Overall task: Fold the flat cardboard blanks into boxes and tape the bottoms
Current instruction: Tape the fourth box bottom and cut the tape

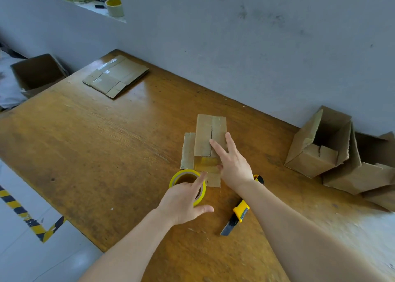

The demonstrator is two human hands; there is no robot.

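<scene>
On the bench (106,153), my right hand (233,168) presses flat on the box (205,134) bottom and my left hand (181,204) grips the tape roll (173,181). I'm mid-taping; next, draw tape along the seam.

A worn wooden table (102,144) stands against a grey wall (256,35). A stack of flat cardboard blanks (116,76) lies at its far left corner. A small cardboard box (204,136), partly taped, sits near the middle, with a yellow tape roll (176,177) just beside its near end. A yellow-handled utility knife (241,211) lies toward the front, and open folded boxes (312,155) crowd the right side by the wall.
</scene>
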